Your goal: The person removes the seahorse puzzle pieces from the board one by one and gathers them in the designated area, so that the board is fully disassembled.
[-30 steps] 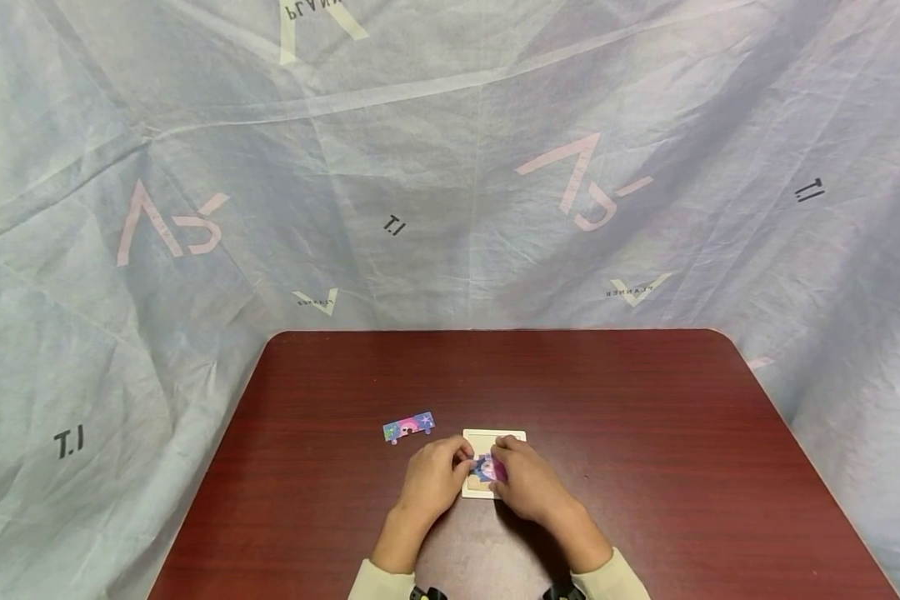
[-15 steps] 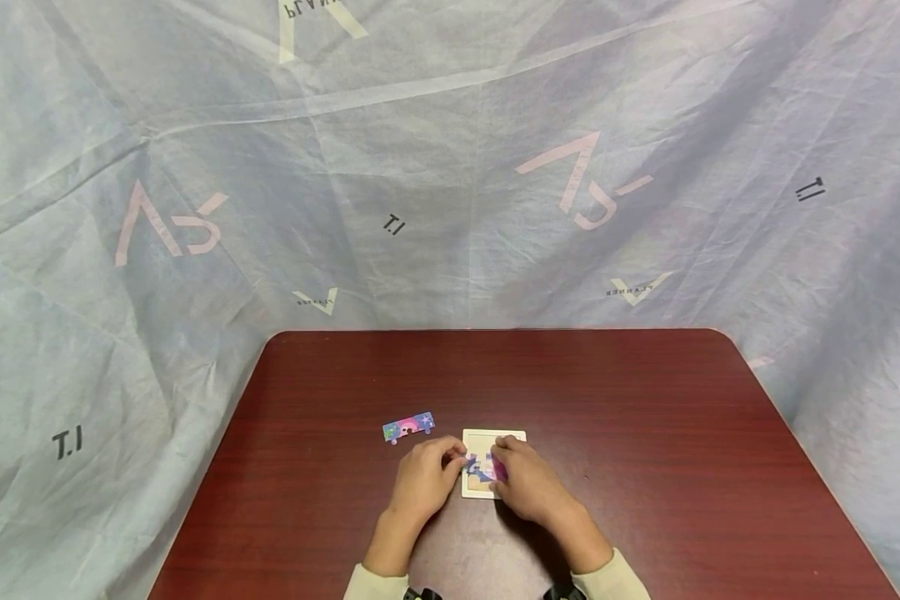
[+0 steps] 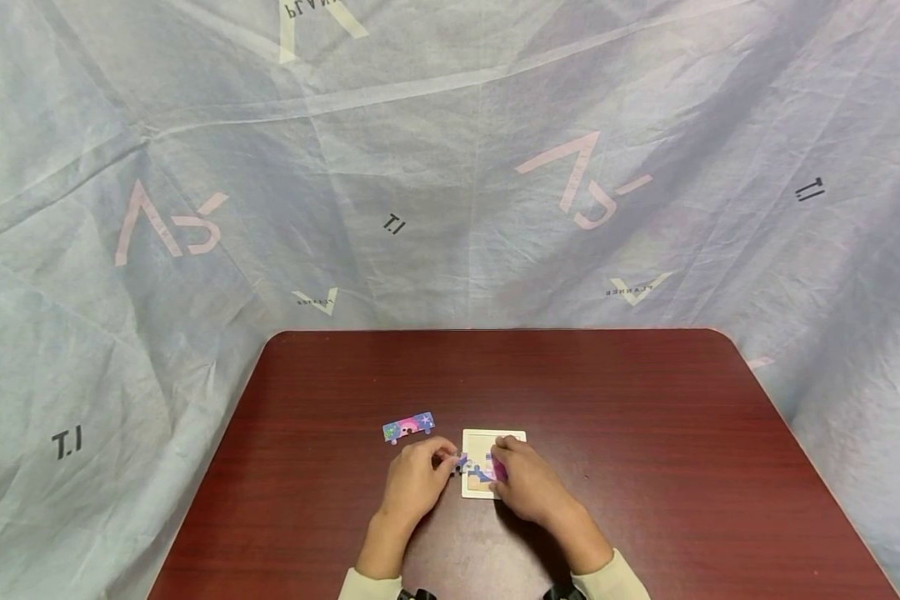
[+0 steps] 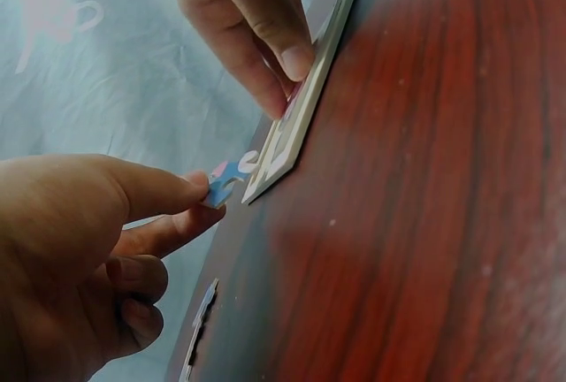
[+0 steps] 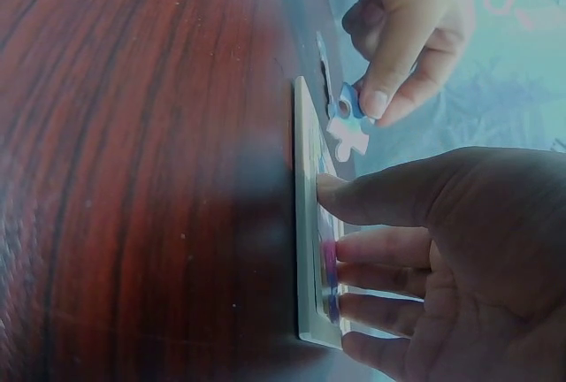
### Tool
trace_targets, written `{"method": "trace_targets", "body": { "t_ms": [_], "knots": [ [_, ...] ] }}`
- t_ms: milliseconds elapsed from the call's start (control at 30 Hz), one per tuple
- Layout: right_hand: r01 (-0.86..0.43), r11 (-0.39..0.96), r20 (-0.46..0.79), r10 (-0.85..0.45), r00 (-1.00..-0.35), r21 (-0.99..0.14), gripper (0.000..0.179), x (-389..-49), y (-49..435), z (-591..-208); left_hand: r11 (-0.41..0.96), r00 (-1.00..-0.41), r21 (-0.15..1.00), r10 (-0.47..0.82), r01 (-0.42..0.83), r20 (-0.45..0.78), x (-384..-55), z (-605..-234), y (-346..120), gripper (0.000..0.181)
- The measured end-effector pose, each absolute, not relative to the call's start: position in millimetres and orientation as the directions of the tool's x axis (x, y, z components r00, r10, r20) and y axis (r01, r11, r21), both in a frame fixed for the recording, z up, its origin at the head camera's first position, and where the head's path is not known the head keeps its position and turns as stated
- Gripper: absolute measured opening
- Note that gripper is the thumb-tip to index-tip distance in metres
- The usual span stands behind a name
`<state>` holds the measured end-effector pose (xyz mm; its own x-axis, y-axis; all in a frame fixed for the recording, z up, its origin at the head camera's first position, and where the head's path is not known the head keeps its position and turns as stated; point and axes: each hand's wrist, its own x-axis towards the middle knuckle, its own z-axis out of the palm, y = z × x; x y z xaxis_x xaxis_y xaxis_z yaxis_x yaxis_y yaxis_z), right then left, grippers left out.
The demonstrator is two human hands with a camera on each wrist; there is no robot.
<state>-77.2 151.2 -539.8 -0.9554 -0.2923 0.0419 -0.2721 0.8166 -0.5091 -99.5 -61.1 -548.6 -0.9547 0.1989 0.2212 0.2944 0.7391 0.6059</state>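
Observation:
My left hand [image 3: 414, 482] pinches a small blue jigsaw piece [image 4: 228, 180] with a pale knob between thumb and index finger. It holds the piece just off the left edge of a cream puzzle tray [image 3: 493, 432]. Inside the tray, blue and pink jigsaw pieces [image 3: 483, 475] lie in the lower part, while the upper part shows bare cream base. My right hand [image 3: 531, 481] rests over the tray's right side, covering part of it. Its fairly straight fingers [image 5: 380, 276] and thumb touch the tray and the pink pieces there.
A joined strip of blue and pink jigsaw pieces [image 3: 408, 427] lies on the dark red table [image 3: 607, 392], left of the tray and beyond my left hand. A grey printed cloth [image 3: 450, 167] hangs behind the table and at its sides.
My left hand has drawn back leftward from the tray with the blue jigsaw piece, uncovering more of the tray's left side. The right hand stays in place.

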Motion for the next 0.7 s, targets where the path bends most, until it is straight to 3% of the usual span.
{"method": "trace_targets", "body": {
  "t_ms": [700],
  "knots": [
    [-0.251, 0.815, 0.029, -0.277, -0.96, -0.522, 0.052, -75, 151, -537, 0.751, -0.976, 0.625, 0.126, 0.213, 0.18, -95, -552, -79, 0.005]
  ]
}}
